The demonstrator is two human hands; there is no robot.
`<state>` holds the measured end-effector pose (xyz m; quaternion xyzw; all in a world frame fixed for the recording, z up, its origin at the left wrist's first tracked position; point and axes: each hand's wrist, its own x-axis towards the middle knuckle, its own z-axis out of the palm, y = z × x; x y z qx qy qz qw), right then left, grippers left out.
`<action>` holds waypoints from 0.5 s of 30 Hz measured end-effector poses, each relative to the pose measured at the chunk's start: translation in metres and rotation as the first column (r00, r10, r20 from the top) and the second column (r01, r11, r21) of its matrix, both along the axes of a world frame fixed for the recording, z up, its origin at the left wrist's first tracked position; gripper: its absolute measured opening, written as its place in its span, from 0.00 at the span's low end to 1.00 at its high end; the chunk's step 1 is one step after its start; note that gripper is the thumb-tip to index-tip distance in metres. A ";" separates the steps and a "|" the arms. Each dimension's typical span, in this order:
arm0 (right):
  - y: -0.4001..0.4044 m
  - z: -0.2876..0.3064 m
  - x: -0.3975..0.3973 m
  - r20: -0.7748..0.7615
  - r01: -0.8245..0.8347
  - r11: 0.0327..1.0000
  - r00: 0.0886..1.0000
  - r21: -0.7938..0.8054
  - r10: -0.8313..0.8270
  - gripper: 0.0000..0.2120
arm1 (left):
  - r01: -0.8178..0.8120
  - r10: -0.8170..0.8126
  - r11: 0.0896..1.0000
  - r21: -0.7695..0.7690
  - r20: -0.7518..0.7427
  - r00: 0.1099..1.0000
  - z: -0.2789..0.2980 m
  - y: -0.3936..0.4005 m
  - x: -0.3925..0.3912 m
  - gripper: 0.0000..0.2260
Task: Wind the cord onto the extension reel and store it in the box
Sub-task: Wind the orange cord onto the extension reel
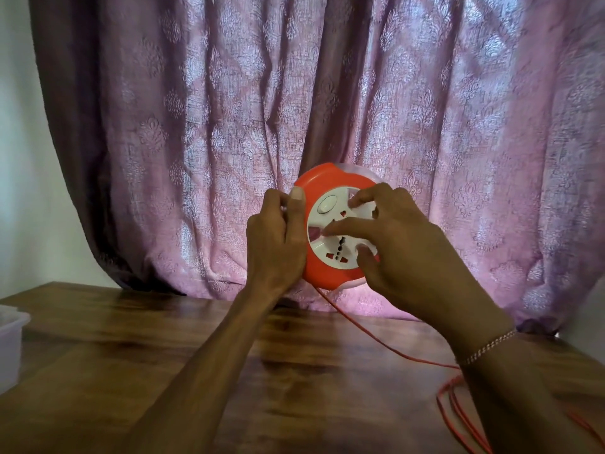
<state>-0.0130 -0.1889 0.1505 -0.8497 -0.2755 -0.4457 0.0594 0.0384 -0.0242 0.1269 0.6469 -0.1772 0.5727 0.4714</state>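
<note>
Forearms filled the bottom of frame, elbows cut off; a bracelet (491,345) sat on the rt wrist. Left hand (278,237) was clamped on the reel's (322,181) left rim, thumb on the front, fingers wrapped behind and hidden. Right hand (396,244) lay spread over the white socket face (340,237), fingertips pressing, not closed round anything; it hid the reel's rt side. Reel was held upright above the table (131,339), before the curtain (229,109). Cord (376,342) ran from the reel's bottom, passed behind the rt arm, looped at the rt edge, partly cut off. Box (9,342) at far left, mostly out of frame, contents unclear.
</note>
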 end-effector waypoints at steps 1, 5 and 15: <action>0.002 0.000 -0.001 -0.008 0.025 0.999 1.000 -0.033 -0.026 0.26 | 0.007 -0.007 1.000 -0.001 -0.001 1.000 0.000 0.000 -0.001 0.13; 0.010 -0.004 0.000 0.009 0.082 0.994 0.997 -0.069 -0.081 0.30 | 0.006 -0.006 1.000 0.010 0.017 1.000 0.001 0.001 0.000 0.13; 0.013 -0.008 -0.003 0.111 0.156 0.984 0.980 0.084 -0.165 0.27 | -0.025 0.024 0.999 0.038 0.015 1.000 0.000 -0.001 0.002 0.13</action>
